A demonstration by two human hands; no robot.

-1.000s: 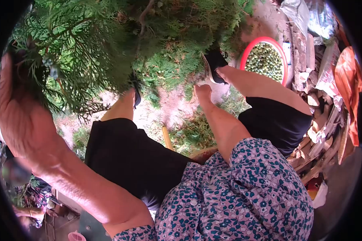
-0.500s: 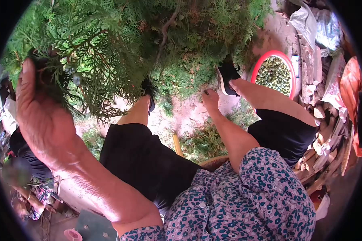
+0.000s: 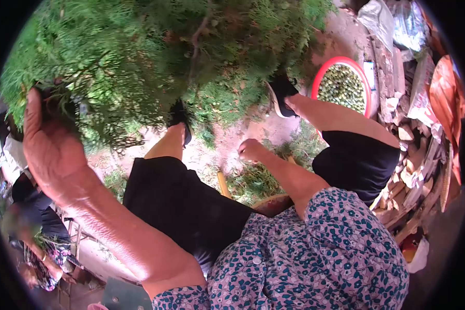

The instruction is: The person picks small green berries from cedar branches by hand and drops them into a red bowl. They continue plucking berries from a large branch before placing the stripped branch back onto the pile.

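My left hand [image 3: 49, 142] is raised at the left and grips a big green conifer branch [image 3: 139, 57] that fills the upper half of the view. My right hand [image 3: 253, 151] hangs low between my knees, fingers curled shut, over cut green sprigs [image 3: 253, 181] on the ground; whether it holds anything I cannot tell. A red basin [image 3: 366, 82] full of small green berries stands on the ground at the upper right, beyond my right leg.
I sit with black shorts and dark shoes [image 3: 281, 93] on bare reddish soil. A yellow handle [image 3: 222, 184] lies between my legs. Stacked firewood and sacks [image 3: 413, 134] line the right side. Another person [image 3: 31, 227] sits at the lower left.
My right hand has pulled back toward me and curled shut, away from the ground near my right shoe. The branch has lowered slightly and my left hand still grips it.
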